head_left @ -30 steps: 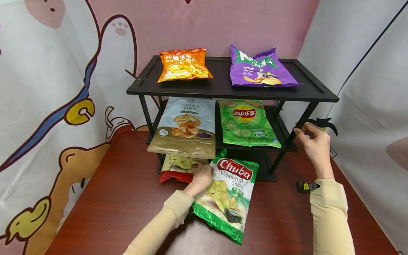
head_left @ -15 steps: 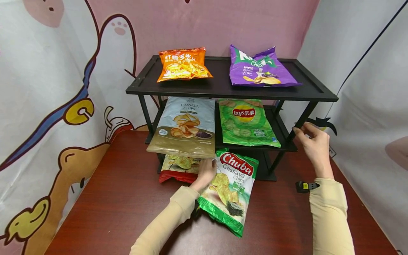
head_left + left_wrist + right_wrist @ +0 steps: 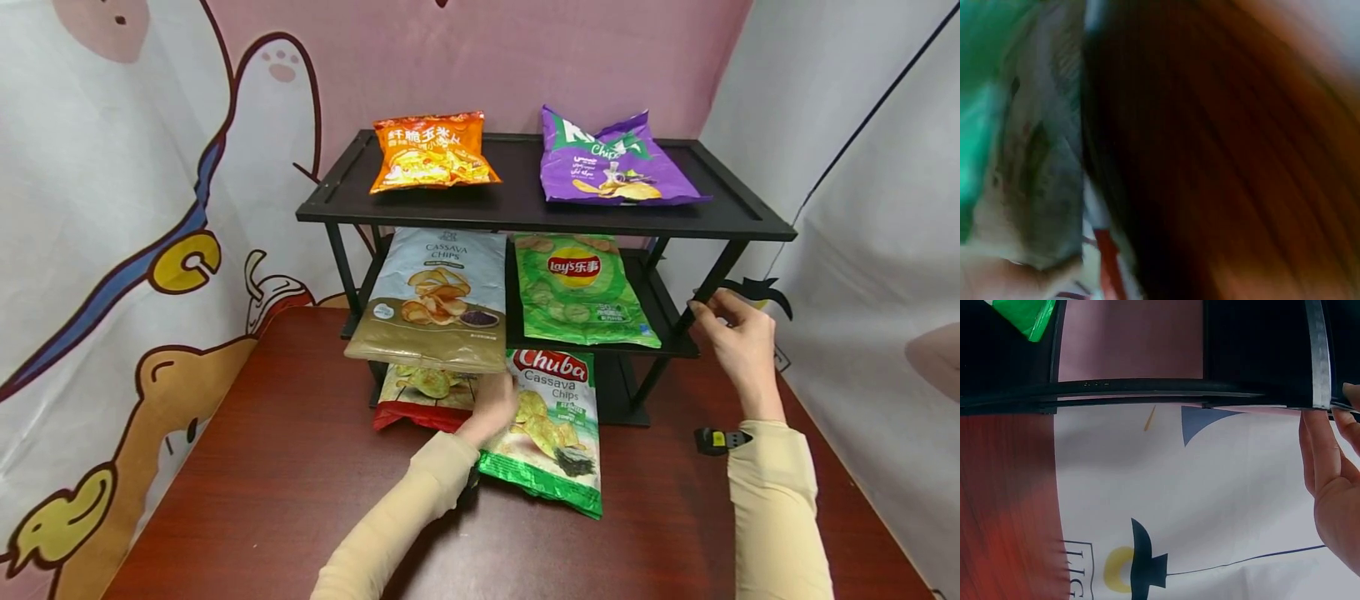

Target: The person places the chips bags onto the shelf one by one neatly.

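Note:
My left hand (image 3: pixel 491 408) grips the left side of a green and white bag of Chuba cassava chips (image 3: pixel 551 429). The bag's top lies under the middle shelf, while its green bottom end sticks out over the table. Left of that hand, a red-bottomed chip bag (image 3: pixel 420 408) sits on the lowest level, partly hidden by the shelf above. In the left wrist view the green chip bag (image 3: pixel 1035 144) is blurred. My right hand (image 3: pixel 738 342) pinches the right front post of the black rack (image 3: pixel 720 271); the right wrist view shows its fingers (image 3: pixel 1322 450) at the frame.
A blue and gold cassava chips bag (image 3: pixel 431 304) overhangs the middle shelf's front edge, beside a green Lay's bag (image 3: pixel 581 287). On top lie an orange snack bag (image 3: pixel 435 154) and a purple chip bag (image 3: pixel 607 162). The rack stands on a brown table (image 3: pixel 247 467).
My left hand has moved slightly right, and the Chuba bag has slid back under the middle shelf and straightened. The right hand stays on the post.

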`<state>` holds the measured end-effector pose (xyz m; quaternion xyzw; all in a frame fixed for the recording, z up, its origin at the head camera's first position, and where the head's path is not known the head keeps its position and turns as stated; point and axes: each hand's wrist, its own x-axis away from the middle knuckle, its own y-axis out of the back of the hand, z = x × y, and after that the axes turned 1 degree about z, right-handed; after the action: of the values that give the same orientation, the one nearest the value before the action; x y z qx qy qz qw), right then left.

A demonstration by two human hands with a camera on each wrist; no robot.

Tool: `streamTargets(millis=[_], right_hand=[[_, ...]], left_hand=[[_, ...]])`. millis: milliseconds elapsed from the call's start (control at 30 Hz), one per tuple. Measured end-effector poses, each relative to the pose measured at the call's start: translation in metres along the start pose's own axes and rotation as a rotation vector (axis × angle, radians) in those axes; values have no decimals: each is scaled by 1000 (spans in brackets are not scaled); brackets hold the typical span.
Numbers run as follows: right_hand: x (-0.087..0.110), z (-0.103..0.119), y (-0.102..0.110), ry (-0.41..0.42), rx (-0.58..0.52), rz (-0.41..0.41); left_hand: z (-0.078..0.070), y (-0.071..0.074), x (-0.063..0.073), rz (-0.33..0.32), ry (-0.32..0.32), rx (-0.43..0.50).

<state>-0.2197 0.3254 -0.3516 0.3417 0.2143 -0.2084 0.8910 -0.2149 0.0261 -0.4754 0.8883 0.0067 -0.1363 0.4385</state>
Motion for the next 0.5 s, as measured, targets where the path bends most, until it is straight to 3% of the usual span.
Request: streamTargets(millis=[167, 333, 400, 500], right_hand=[[1, 1, 0, 1, -12, 3], [0, 0, 0, 7, -9, 1], [0, -1, 0, 8, -5, -2], [0, -2, 0, 11, -5, -3]], left_hand=[[-6, 7, 23, 129, -313, -320], [-9, 17, 53, 401, -646, -531], [-10, 19, 63, 495, -727, -597], [-11, 18, 71, 515, -804, -696]])
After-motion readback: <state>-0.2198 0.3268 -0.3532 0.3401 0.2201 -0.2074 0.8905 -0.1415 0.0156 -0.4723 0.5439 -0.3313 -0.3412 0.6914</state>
